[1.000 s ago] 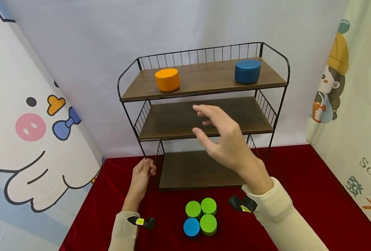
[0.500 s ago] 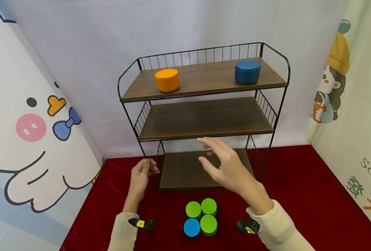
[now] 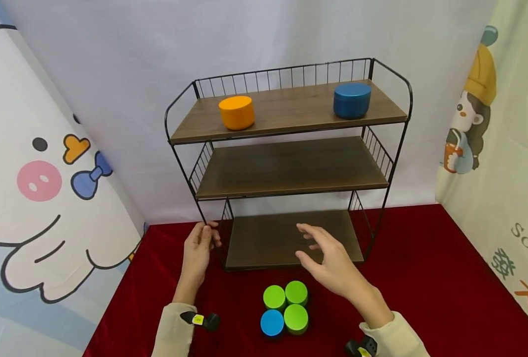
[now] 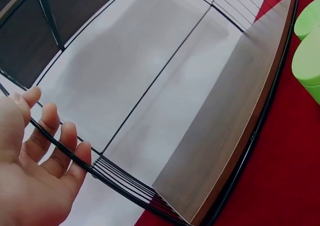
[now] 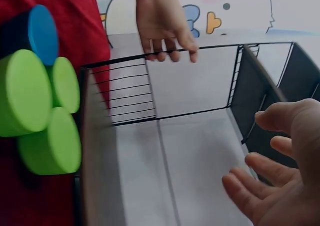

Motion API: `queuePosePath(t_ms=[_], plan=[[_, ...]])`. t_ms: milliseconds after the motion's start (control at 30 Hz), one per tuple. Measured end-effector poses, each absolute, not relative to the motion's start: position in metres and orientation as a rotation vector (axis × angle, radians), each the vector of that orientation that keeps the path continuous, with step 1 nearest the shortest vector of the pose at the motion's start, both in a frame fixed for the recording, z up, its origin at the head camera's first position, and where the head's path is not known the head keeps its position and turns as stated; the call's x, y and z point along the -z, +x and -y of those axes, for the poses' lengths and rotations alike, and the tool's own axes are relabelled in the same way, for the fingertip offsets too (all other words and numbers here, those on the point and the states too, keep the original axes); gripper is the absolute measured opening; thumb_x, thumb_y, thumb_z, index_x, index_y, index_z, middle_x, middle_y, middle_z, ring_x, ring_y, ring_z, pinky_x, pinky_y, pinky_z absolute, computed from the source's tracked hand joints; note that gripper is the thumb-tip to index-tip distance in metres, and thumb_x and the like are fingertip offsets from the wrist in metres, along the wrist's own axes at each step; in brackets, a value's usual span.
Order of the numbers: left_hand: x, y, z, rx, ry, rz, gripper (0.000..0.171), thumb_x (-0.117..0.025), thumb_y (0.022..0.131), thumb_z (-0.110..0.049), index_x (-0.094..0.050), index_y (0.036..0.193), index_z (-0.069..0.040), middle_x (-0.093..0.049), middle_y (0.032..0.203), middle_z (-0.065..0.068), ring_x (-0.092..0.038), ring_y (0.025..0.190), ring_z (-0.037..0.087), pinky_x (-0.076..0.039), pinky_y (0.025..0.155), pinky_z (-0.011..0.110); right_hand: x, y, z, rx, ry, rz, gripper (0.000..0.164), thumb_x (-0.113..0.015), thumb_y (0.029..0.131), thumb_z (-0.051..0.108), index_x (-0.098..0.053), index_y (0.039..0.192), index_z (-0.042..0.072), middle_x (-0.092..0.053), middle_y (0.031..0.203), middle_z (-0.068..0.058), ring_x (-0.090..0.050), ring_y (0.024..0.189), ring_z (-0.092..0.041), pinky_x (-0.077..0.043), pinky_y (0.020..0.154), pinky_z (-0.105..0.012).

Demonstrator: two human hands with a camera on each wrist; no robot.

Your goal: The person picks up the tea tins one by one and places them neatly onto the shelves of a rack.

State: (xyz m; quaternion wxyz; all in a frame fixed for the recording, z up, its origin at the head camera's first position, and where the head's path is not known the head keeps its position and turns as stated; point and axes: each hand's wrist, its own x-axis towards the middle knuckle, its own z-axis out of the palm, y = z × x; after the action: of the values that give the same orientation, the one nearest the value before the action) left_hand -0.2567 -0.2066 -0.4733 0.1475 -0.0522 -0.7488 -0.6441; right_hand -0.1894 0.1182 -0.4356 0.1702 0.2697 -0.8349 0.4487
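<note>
At the front left upright of a three-tier shelf rack (image 3: pixel 291 168), my left hand (image 3: pixel 196 250) has its fingers curled loosely round the thin black post. The left wrist view shows the post running between thumb and fingers (image 4: pixel 67 133). My right hand (image 3: pixel 331 263) hovers in front of the bottom board, fingers spread and bent slightly, holding nothing. Below it on the red cloth, three green round tins (image 3: pixel 296 319) and a blue round tin (image 3: pixel 272 323) stand grouped together. An orange tin (image 3: pixel 237 113) and a dark blue tin (image 3: pixel 352 100) sit on the top board.
Red cloth (image 3: pixel 425 277) covers the table. A pale curtain (image 3: pixel 264 34) hangs behind the rack, with printed cartoon cloths on both sides. The rack has wire rails (image 3: pixel 291 78) along its back and sides. Small black cameras (image 3: pixel 211 321) are strapped to the wrists.
My right hand has come down from in front of the middle board to the bottom board. The left hand stays at the post, its fingers slightly looser. The tins have not moved.
</note>
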Motion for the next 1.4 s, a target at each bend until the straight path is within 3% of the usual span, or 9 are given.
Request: queuePosePath(t_ms=[233, 400, 600, 833, 1400], plan=[[0.471, -0.260, 0.210, 2.055, -0.215, 2.072, 0.043, -0.039, 0.110, -0.028, -0.052, 0.112, 0.013, -0.050, 0.081, 0.003, -0.055, 0.080, 0.014, -0.054, 0.078, 0.024, 0.463, -0.184, -0.131, -1.287, 0.632, 2.509, 0.065, -0.077, 0.093, 0.017, -0.047, 0.151, 0.013, -0.052, 0.151, -0.012, -0.055, 0.133, -0.034, -0.053, 0.101, -0.053], [0.471, -0.259, 0.210, 2.122, -0.198, 2.034, 0.041, -0.040, 0.109, -0.026, -0.050, 0.107, 0.014, -0.049, 0.080, 0.001, -0.053, 0.078, 0.013, -0.053, 0.078, 0.026, 0.481, -0.179, -0.144, -1.251, 0.591, 2.574, 0.070, -0.079, 0.092, 0.025, -0.045, 0.152, 0.013, -0.048, 0.154, -0.013, -0.049, 0.141, -0.038, -0.046, 0.107, -0.063], [0.469, -0.260, 0.210, 2.143, -0.163, 2.036, 0.034, -0.039, 0.110, -0.021, -0.051, 0.105, 0.011, -0.048, 0.079, 0.002, -0.052, 0.078, 0.014, -0.053, 0.078, 0.028, 0.502, -0.175, -0.156, -1.249, 0.605, 2.607, 0.069, -0.076, 0.095, 0.030, -0.043, 0.154, 0.014, -0.046, 0.156, -0.013, -0.046, 0.143, -0.040, -0.045, 0.106, -0.064], [0.470, -0.259, 0.211, 2.163, -0.154, 2.020, 0.034, -0.041, 0.109, -0.024, -0.052, 0.104, 0.009, -0.048, 0.079, 0.001, -0.052, 0.078, 0.014, -0.052, 0.078, 0.027, 0.523, -0.174, -0.163, -1.234, 0.707, 2.667, 0.073, -0.078, 0.093, 0.020, -0.040, 0.155, 0.012, -0.042, 0.158, -0.020, -0.045, 0.143, -0.043, -0.045, 0.106, -0.065], [0.469, -0.259, 0.209, 2.167, -0.152, 2.007, 0.037, -0.041, 0.107, -0.028, -0.053, 0.101, 0.007, -0.049, 0.079, 0.002, -0.052, 0.079, 0.014, -0.053, 0.079, 0.028, 0.543, -0.176, -0.152, -1.140, 0.926, 2.792, 0.084, -0.081, 0.086, 0.005, -0.037, 0.157, 0.010, -0.039, 0.158, -0.022, -0.044, 0.143, -0.041, -0.048, 0.106, -0.057]])
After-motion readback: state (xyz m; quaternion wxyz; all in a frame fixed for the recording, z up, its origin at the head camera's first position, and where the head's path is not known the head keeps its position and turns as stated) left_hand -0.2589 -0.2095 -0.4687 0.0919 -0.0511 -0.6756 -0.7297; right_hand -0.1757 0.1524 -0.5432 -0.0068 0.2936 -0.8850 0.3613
